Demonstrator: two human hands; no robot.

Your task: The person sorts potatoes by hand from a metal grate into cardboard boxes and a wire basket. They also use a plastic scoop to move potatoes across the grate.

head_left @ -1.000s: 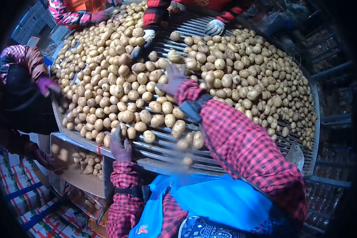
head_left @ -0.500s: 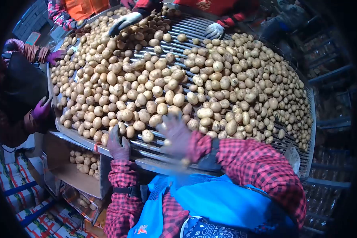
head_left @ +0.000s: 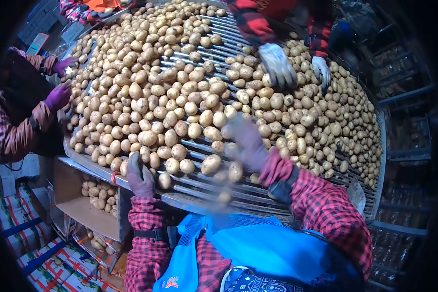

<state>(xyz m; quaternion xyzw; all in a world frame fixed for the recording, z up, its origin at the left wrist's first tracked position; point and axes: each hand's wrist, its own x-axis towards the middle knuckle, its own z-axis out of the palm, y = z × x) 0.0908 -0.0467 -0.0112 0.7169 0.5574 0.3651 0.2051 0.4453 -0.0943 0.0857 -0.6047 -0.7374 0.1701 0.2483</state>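
Note:
Many potatoes (head_left: pixel 146 104) lie heaped over a slatted metal sorting table (head_left: pixel 194 187). My left hand (head_left: pixel 140 179), in a purplish glove, rests at the table's near edge with fingers and thumb apart, holding nothing; a potato (head_left: pixel 165 181) lies just to its right. My right hand (head_left: pixel 248 143), gloved too, is over the slats at the near edge of the right-hand heap. It is smeared by motion, so its fingers are hard to read. Close to it lie a potato (head_left: pixel 235 171) and another potato (head_left: pixel 210 164). A blurred potato (head_left: pixel 224 196) shows nearer my body.
Across the table, a co-worker's white-gloved hands (head_left: pixel 277 65) are over the right heap. At the left, another person's purple-gloved hand (head_left: pixel 58 96) is by the rim. A cardboard box (head_left: pixel 90 214) of potatoes stands below the near edge, beside printed cartons (head_left: pixel 63 272).
My right hand has moved right and slightly away from me; more potatoes lie on the slats between my hands. The far co-worker's hands have shifted right. My left hand is almost still.

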